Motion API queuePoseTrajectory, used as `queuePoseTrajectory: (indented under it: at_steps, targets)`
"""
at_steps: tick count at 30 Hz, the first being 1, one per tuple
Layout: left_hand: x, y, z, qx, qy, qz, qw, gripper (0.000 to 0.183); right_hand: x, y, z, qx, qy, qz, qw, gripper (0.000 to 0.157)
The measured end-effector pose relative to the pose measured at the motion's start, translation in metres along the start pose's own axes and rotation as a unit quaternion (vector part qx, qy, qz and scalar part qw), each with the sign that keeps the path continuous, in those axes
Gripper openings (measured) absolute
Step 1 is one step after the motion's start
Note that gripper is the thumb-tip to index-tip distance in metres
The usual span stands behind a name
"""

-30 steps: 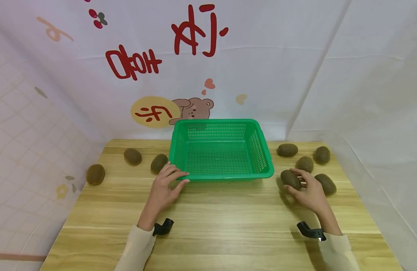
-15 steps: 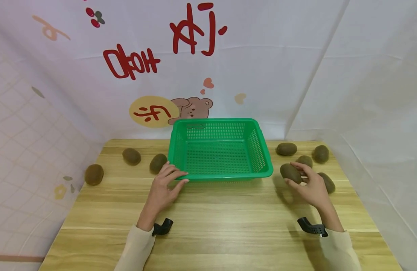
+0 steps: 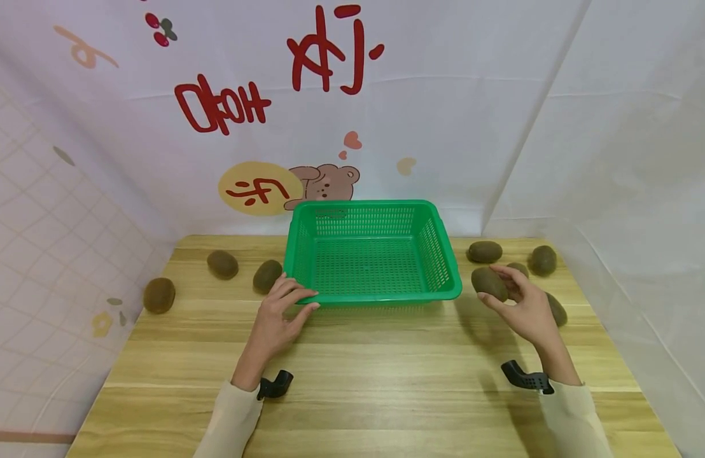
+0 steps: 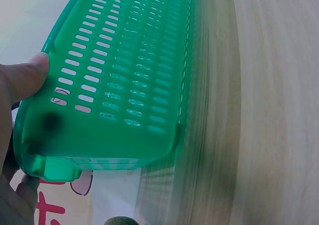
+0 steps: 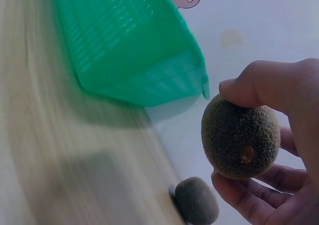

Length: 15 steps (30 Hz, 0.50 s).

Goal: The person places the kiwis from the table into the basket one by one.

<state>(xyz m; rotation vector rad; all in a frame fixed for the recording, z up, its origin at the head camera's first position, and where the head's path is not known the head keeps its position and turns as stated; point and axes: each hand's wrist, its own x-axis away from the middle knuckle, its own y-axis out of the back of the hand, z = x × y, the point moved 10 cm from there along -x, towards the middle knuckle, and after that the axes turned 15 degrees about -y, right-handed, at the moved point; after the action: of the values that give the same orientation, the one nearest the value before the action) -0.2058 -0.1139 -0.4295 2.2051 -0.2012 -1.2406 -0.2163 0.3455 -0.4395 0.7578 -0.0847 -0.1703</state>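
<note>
In the head view a green plastic basket (image 3: 375, 297) with slotted walls stands at the back of the table. My left hand (image 3: 280, 321) grips its near left corner; the left wrist view has the thumb (image 4: 32, 75) on the rim and the fingers round the corner. My right hand (image 3: 523, 310) holds a brown fuzzy kiwi (image 3: 490, 284) above the table, right of the basket. The right wrist view shows this kiwi (image 5: 241, 138) pinched between thumb and fingertips, apart from the basket wall (image 5: 134, 75).
Several more kiwis lie to the right, among them one behind (image 3: 485, 252), one at the far corner (image 3: 542, 261) and one partly hidden by my right hand (image 3: 555, 310). Left of the basket lie three kiwis (image 3: 223, 264). A printed white cloth (image 3: 432, 127) hangs behind the table (image 3: 381, 381).
My right hand has lifted the kiwi off the table and moved it slightly away from me, up and back. The left hand stays at the basket's corner.
</note>
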Motion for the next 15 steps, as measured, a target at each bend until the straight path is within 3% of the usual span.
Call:
queuePoseTrajectory:
  at_steps: [15]
  targets:
    - [-0.001, 0.001, -0.004, -0.003, -0.015, -0.011, 0.9998, 0.022, -0.011, -0.002, 0.034, -0.020, 0.016, 0.015, 1.000, 0.064]
